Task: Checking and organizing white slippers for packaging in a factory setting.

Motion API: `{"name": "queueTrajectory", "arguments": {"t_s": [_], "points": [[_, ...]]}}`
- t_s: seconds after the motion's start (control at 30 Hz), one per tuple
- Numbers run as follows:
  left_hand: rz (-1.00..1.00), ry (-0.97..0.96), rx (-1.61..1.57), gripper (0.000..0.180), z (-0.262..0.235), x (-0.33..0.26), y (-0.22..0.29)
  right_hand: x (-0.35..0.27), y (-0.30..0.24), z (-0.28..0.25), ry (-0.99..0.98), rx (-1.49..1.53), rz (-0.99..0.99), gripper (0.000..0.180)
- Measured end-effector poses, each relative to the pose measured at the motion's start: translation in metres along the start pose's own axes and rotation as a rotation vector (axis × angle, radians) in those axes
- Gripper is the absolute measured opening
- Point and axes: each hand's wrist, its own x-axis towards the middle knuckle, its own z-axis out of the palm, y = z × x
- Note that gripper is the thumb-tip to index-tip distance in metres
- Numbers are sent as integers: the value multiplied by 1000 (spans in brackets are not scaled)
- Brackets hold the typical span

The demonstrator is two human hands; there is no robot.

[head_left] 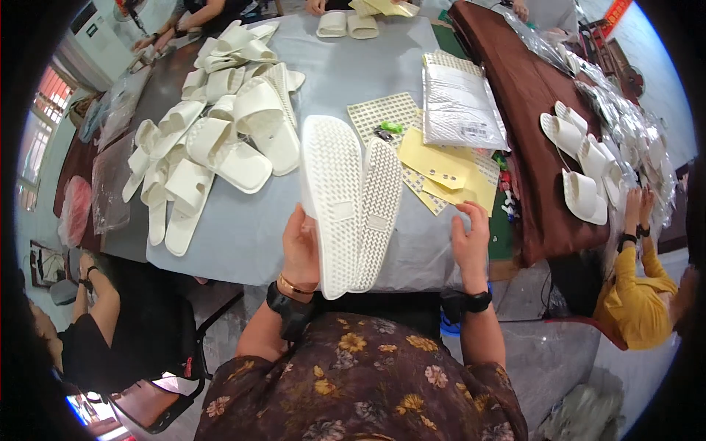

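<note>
Two white slippers (334,209) are held up side by side in front of me, their textured soles toward me and toes pointing away. My left hand (301,246) grips them from the left side, with its fingers partly hidden behind the soles. To the right, my right hand (471,239) is empty, thumb and fingers apart, just nearer to me than the yellow sheets (434,162). Beside those lies a sticker sheet (379,110) with rows of small labels. A small bright green item (392,127) and some dark bits rest on that sheet.
A heap of white slippers (228,110) covers the table's left part. A silver bubble mailer (460,103) lies at the right, near small coloured pieces (506,184). More slippers (581,162) sit on a brown-covered table (515,110). Other people work around, one in a yellow top (640,301).
</note>
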Motion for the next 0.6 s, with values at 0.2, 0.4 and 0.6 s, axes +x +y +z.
{"name": "queueTrajectory", "arguments": {"t_s": [0.2,0.4,0.6], "points": [[8,356,49,62,-53,0,-28,-14,-36,15,-267,579,279,34],[75,468,175,54,-50,6,-34,-23,-68,30,-493,988,640,75],[-23,456,171,57,-58,-2,-26,-22,-68,37,-442,1003,563,83]]}}
